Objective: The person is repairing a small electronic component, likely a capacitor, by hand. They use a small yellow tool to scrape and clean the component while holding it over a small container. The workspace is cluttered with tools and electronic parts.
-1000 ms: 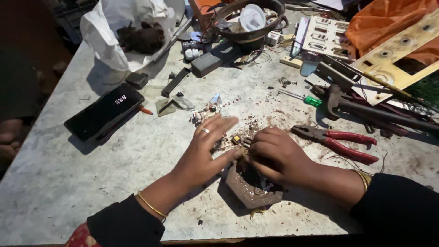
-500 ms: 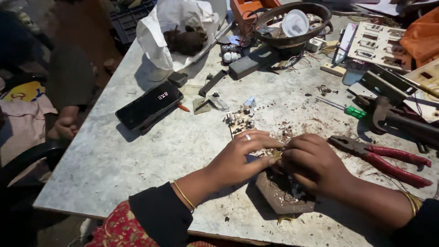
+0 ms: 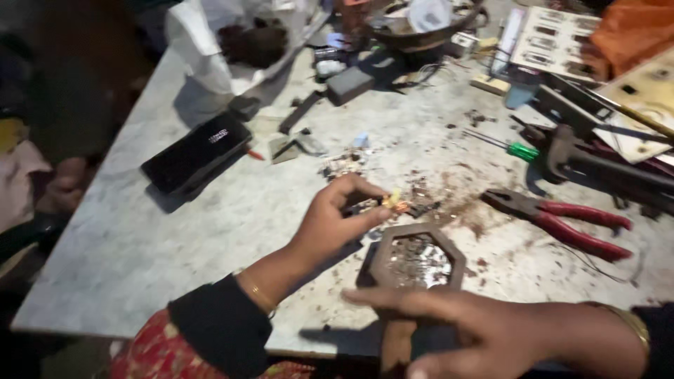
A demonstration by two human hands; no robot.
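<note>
My left hand (image 3: 335, 226) is raised just above the marble table (image 3: 140, 245) and pinches a small dark component with a yellow-orange end (image 3: 394, 203) between thumb and fingertips. My right hand (image 3: 484, 333) is at the near edge with fingers spread, beside and in front of a brown octagonal wooden box (image 3: 415, 258) holding small metal bits. The right hand holds nothing that I can see. Scattered small parts and rusty debris (image 3: 428, 189) lie beyond the box.
Red-handled pliers (image 3: 562, 217) lie right of the box. A green-handled screwdriver (image 3: 507, 146), a black phone (image 3: 195, 153), a white plastic bag (image 3: 232, 49), a round pan (image 3: 421, 28), circuit boards (image 3: 554, 42) and dark heavy tools (image 3: 604, 165) crowd the far side.
Both hands were together over the box. Now my left hand has lifted away with a small component, and my right hand has drawn back toward me with fingers spread.
</note>
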